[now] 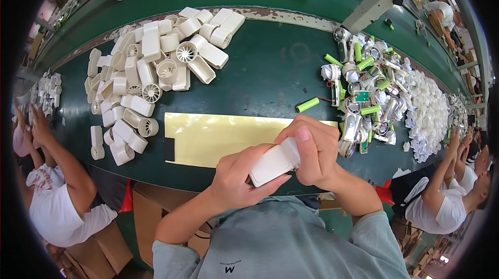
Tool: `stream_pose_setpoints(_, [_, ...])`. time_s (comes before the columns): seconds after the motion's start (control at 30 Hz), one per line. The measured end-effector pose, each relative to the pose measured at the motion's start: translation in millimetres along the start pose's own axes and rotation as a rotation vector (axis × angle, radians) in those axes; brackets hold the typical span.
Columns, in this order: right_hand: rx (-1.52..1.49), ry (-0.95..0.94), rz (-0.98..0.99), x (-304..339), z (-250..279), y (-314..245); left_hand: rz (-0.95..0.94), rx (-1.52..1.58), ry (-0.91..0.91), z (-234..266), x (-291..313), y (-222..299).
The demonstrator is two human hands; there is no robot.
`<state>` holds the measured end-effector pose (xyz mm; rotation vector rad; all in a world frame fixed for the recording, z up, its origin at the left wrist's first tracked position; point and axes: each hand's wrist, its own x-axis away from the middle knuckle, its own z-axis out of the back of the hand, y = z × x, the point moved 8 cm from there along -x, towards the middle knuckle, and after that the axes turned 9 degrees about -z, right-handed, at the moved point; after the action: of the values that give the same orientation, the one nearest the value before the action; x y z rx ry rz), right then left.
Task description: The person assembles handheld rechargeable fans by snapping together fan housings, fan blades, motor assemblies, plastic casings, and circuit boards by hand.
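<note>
Over the front edge of the table I hold a white plastic fan housing (271, 166) between both hands. My left hand (233, 174) is wrapped round its boxy end. At the other end my right hand (313, 150) is closed, the thumb pressing on the part and the fingers curled behind. That end is mostly covered by the right hand, so I cannot tell what is inside it. Beneath and beyond my hands lies a yellow sheet (223, 132) with a black patch at its left end.
A heap of white fan housings (150, 42) stands at the left. On the right lie fan innards with green batteries (366, 63), beside a mound of small white translucent pieces (423, 105). A loose green battery (307, 105) lies nearer the middle. Co-workers sit on both sides; a metal post (384, 1) rises behind.
</note>
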<state>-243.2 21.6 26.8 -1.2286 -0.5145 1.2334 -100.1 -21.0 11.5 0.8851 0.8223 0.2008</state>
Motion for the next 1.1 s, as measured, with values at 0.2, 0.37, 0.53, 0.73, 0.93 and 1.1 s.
stream_pose_setpoints(0.2, [0.003, -0.116, -0.142, -4, -3, 8, 0.491, 0.459, -0.022, -5, 15, -32])
stream_pose_setpoints(0.37, [0.134, -0.113, 0.193, 16, 7, -18, 1.034, 1.181, -0.232, -41, 42, -41])
stream_pose_setpoints(0.53, [-0.005, 0.023, 0.346, 19, 15, -19, 1.081, 1.141, -0.282, -53, 40, -38])
stream_pose_setpoints(0.73, [0.033, 0.095, 0.385, 22, 16, -20, 1.075, 1.382, -0.316, -60, 42, -27])
stream_pose_setpoints(0.93, [-0.016, 0.181, 0.237, 18, 24, -8, -0.086, -0.066, 0.005, -12, -8, 8])
stream_pose_setpoints(1.1, [0.039, 0.144, 0.193, 22, 22, -5, -0.14, -0.16, -0.015, -17, -6, 10])
